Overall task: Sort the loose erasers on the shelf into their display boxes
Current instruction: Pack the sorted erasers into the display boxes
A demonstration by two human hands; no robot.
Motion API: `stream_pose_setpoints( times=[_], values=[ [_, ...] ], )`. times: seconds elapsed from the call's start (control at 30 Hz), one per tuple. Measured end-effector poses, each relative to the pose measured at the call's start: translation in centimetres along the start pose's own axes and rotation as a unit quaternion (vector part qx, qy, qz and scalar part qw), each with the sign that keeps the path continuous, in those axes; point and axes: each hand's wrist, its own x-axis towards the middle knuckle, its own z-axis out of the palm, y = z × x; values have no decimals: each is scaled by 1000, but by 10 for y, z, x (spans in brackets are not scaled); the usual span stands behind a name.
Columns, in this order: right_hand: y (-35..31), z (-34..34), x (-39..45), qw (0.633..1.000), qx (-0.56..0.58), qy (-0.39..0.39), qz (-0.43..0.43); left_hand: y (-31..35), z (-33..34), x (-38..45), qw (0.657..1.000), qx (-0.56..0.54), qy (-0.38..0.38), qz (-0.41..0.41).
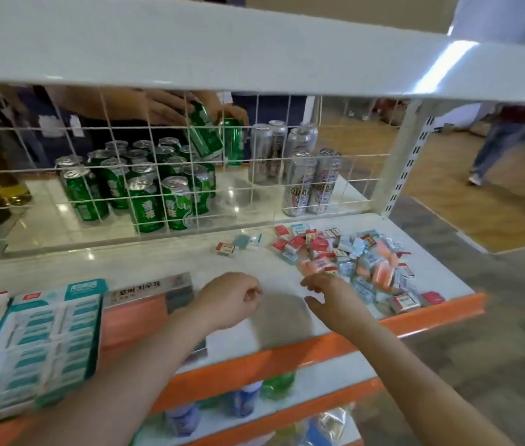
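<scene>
loose erasers point(354, 262) heaped on our white shelf point(280, 320), right side | display boxes point(39, 342) far left | our right hand point(332, 299) reaches the heap's edge, fingers relaxed, grasping nothing | our left hand point(232, 300) curled, contents unclear | green cans point(145, 194) behind wire grid

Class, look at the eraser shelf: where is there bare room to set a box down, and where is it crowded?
Bare shelf lies between the wire grid and the display boxes, left of the three stray erasers. The right end is crowded by the eraser pile.
</scene>
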Motion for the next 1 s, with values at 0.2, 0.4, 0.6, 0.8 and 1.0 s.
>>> stream_pose_setpoints(
  times=[0.2, 0.4, 0.6, 0.8, 1.0],
  values=[
    [50, -19, -9, 996, -20, 37, 80, 35, 32, 36, 1000, -16, 19, -3],
    [82, -25, -6, 988, -65, 57, 127, 56, 53, 56, 999, -46, 20, -15],
    [87, -28, 4, 987, -86, 21, 131, 61, 54, 65, 999, -47, 13, -22],
    [87, -35, 11, 988, -75, -26, 130, 61, 53, 71, 998, -57, 18, -32],
    [95, -38, 9, 991, -27, -15, 129, 70, 52, 83, 997, -71, 19, -37]
  ],
)
